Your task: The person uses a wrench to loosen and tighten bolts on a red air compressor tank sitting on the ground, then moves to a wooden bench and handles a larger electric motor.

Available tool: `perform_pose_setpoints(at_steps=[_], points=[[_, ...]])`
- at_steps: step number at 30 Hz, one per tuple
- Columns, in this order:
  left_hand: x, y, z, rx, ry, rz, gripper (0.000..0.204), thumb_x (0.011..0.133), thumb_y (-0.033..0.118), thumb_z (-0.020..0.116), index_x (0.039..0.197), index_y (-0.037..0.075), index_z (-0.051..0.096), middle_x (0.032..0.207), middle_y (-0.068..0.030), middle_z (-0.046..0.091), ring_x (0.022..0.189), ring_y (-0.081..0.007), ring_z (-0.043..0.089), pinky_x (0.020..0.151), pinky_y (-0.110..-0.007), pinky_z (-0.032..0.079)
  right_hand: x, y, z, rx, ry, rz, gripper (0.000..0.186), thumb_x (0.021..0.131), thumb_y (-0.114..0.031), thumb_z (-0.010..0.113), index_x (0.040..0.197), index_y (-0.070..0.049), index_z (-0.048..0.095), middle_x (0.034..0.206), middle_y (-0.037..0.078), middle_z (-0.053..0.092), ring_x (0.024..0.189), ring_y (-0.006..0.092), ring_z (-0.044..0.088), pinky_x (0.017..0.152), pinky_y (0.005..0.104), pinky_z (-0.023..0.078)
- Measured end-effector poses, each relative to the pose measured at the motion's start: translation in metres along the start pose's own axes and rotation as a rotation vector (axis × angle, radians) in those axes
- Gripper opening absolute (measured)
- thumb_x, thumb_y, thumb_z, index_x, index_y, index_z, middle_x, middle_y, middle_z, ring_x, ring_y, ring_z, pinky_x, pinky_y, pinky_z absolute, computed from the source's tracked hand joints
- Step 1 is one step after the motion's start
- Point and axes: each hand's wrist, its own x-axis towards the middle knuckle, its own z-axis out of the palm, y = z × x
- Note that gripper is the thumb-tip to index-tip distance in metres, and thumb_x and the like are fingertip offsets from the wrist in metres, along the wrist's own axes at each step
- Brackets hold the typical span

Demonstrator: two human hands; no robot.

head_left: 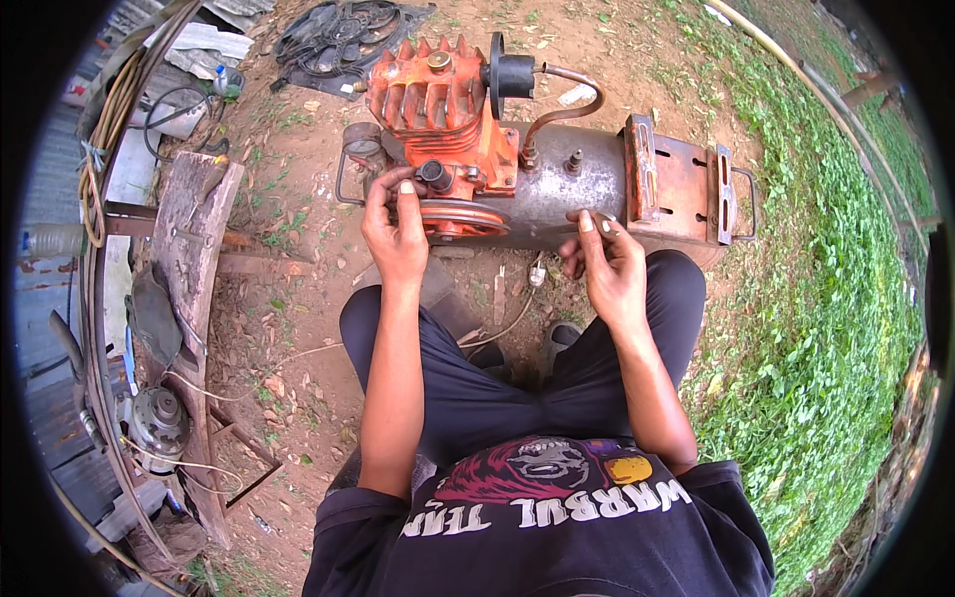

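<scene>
An orange air compressor (pixel 428 104) sits on a weathered grey tank (pixel 577 184), with a grooved orange pulley (pixel 458 219) facing me. My left hand (pixel 396 224) is closed at the compressor's left side, its fingertips beside a black cylindrical fitting (pixel 434 175) and the pulley; what it grips is unclear. In front of the tank's middle, my right hand (pixel 607 264) pinches a small dark object, too small to make out. A curved copper pipe (pixel 592 99) runs above the tank, and a pressure gauge (pixel 363 149) stands left of the compressor.
A worn plank (pixel 194 239) with metal parts (pixel 159 428) lies along the left beside corrugated sheets (pixel 55 298). A coiled black hose (pixel 333 35) lies at the back. A white plug (pixel 537 275) on a cord is near my knees. Grass (pixel 806 398) covers the right side.
</scene>
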Motion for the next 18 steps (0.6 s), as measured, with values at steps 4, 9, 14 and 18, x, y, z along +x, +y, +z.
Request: perform_pose_setpoints(at_steps=[4,9,14,18], points=[[0.0,0.005,0.0,-0.016,0.009,-0.039,0.015,0.097,0.012,0.054,0.095,-0.001,0.062,0.079,-0.0019,0.06,0.073,-0.0068,0.052,0.066,-0.024,0.043,-0.005,0.006,-0.005,0.204,0.003,-0.004,0.025,0.099,-0.021,0.056,0.1,0.004,0.06,0.079,0.007,0.062,0.065,0.0101,0.058,0.06,0.0239,0.047],[0.003,0.0,-0.006,0.02,-0.056,-0.061,0.028,0.096,0.014,0.055,0.071,0.003,0.048,0.064,0.0028,0.044,0.063,-0.0048,0.038,0.055,-0.025,0.032,-0.025,0.023,-0.01,0.247,-0.065,0.015,0.024,0.1,-0.017,0.055,0.102,0.005,0.061,0.086,0.008,0.066,0.07,0.011,0.06,0.066,0.0252,0.049],[0.007,-0.012,-0.005,0.056,0.032,0.057,0.035,0.094,0.013,0.055,0.064,0.003,0.038,0.058,0.0024,0.035,0.058,-0.006,0.032,0.051,-0.027,0.027,-0.051,0.028,0.0,0.389,-0.128,0.041,0.041,0.097,-0.005,0.054,0.136,0.003,0.041,0.091,0.01,0.066,0.074,0.0144,0.062,0.069,0.0262,0.05],[0.008,-0.008,0.0,0.069,0.034,0.066,0.036,0.093,0.012,0.054,0.063,0.004,0.037,0.058,0.0022,0.034,0.058,-0.0063,0.032,0.051,-0.028,0.026,-0.052,0.057,-0.005,0.505,-0.209,0.384,0.033,0.099,-0.009,0.052,0.13,0.0,0.049,0.088,0.004,0.062,0.073,0.0114,0.059,0.064,0.0234,0.046]])
